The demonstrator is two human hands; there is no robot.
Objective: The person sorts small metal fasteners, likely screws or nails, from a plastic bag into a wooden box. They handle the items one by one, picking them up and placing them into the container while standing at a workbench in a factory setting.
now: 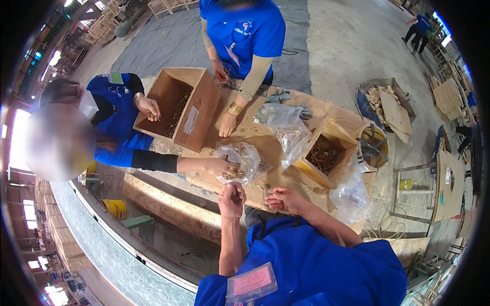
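My left hand (232,200) is closed in a fist just above the near edge of the wooden table; what it holds, if anything, is hidden. To its right, my right hand (287,199) has its fingers curled and pressed together, and anything between them is too small to name. Just beyond my left hand lies a clear plastic bag (246,154) with small metal pieces, a co-worker's hand (220,166) in its opening. Beyond my right hand, a wooden box (337,133) holds many bolt-like metal pieces (322,156). Small rings like washers (240,138) are scattered on the tabletop.
A larger wooden box (189,76) stands at the far left, a co-worker's hand (148,107) over it. Opposite, another person's hand (227,124) touches the table. More clear bags (352,196) lie right. A metal-edged bench (127,255) runs along the left.
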